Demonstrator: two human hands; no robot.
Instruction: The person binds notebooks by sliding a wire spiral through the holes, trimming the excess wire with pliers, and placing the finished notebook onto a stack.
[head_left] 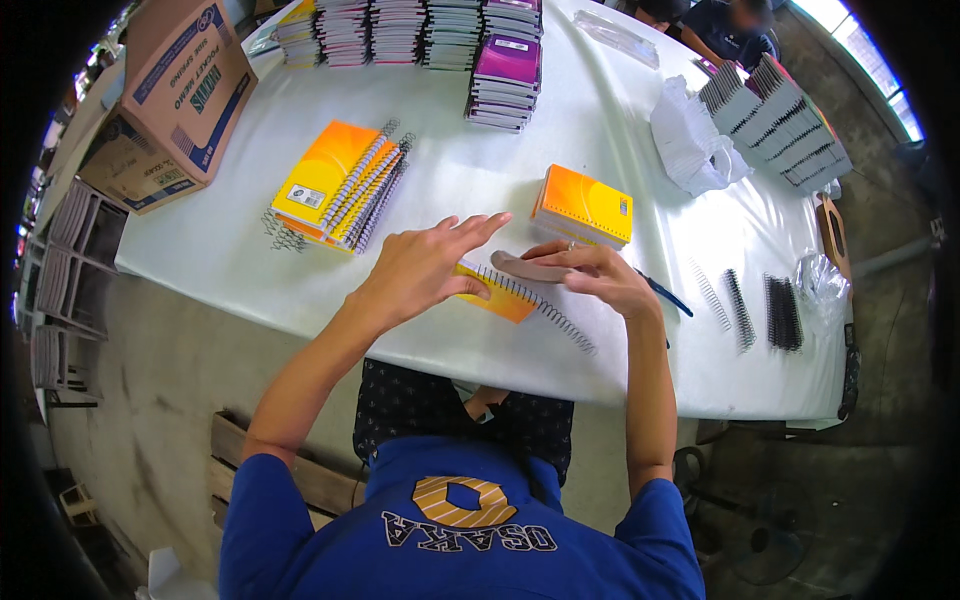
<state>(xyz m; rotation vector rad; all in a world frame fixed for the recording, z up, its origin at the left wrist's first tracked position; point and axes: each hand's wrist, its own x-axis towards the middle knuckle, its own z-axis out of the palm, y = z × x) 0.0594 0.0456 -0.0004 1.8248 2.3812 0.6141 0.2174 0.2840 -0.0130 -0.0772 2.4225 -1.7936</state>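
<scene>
My left hand [425, 265] grips a yellow-orange notebook [510, 302] near the front table edge. Its thumb presses the cover while the other fingers stretch out above. A dark wire spiral [565, 325] runs along the notebook's top edge, its loose end sticking out past the right corner. Close above the spiral is my right hand [605, 275], fingers bent together. From it extends a long grey-brown piece [528, 268]; whether it is held or worn over a finger, I cannot tell. A pile of yellow-orange notebooks [583, 205] with punched edges lies just beyond.
Spiral-bound notebooks [325, 190] lie at left, near a cardboard box [180, 105]. Stacked purple notebooks [505, 75] stand behind. At right are loose black spirals [783, 312], a blue-handled tool [668, 297], a plastic bag [690, 140] and notebook stacks [790, 130]. Another person [725, 35] sits far right.
</scene>
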